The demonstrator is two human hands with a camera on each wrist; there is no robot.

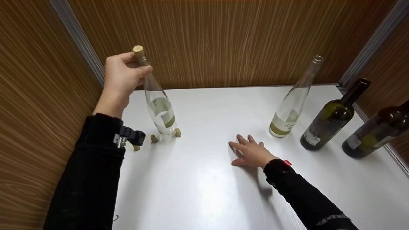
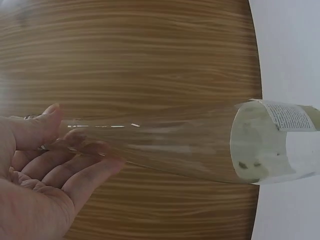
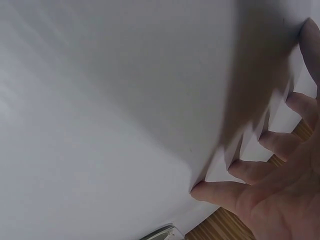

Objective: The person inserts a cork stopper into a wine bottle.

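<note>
My right hand [image 1: 252, 153] lies nearest to me, flat on the white table [image 1: 204, 191], palm down, fingers straight and a little spread, holding nothing. In the right wrist view my fingertips [image 3: 200, 191] press on the bare white surface and cast a shadow beside them.

Further out on the left, three small corks [image 1: 154, 138] stand on the table just beside the foot of the clear bottle [image 1: 160, 110]. That bottle stands on the table near the left wall, tilted a little, with a pale label with an olive band on its lower body and a cork [image 1: 138, 51] sitting in its mouth. My left hand [image 1: 123, 76] grips it high up at the neck, fingers and thumb curled round the glass just under the cork. In the left wrist view my fingers [image 2: 75, 165] wrap round the thin neck and the body of the bottle widens away toward the label.

On the right side, past my right hand and apart from it, a second clear bottle [image 1: 292, 105] stands with an open mouth. Next to it, toward the right edge, are a dark green bottle [image 1: 334, 119] and then a brown bottle [image 1: 377, 131], all three in a row.

Behind everything runs the wooden wall [image 1: 223, 38], which closes in the table at the back and on both sides.
</note>
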